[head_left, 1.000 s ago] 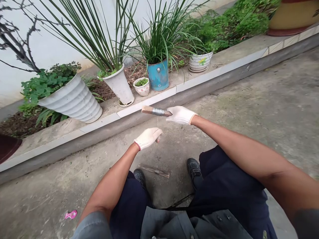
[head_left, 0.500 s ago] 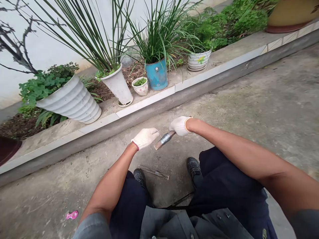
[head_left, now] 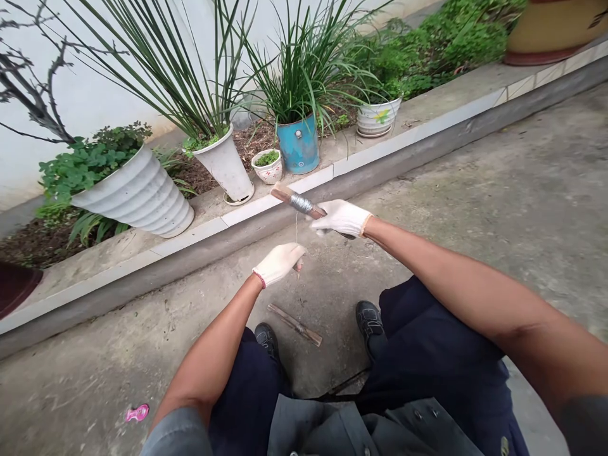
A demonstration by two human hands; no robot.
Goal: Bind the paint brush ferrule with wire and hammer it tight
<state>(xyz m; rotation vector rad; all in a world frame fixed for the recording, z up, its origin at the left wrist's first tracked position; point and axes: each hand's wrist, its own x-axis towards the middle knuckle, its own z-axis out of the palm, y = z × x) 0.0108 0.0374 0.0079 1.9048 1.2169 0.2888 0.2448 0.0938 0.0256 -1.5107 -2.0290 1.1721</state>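
The person's left hand point(head_left: 279, 263), in a white knit glove with a red band at the wrist, is curled almost shut beside a thin wire strand point(head_left: 297, 231); whether it pinches the strand cannot be told. The strand hangs from a silver wire coil point(head_left: 301, 203) wound around a wooden stick point(head_left: 281, 192), which is held in the air above the concrete curb point(head_left: 247, 211). The gloved right hand point(head_left: 342, 218) is clamped around the stick's lower end. A second wooden stick point(head_left: 294, 324) lies on the ground below.
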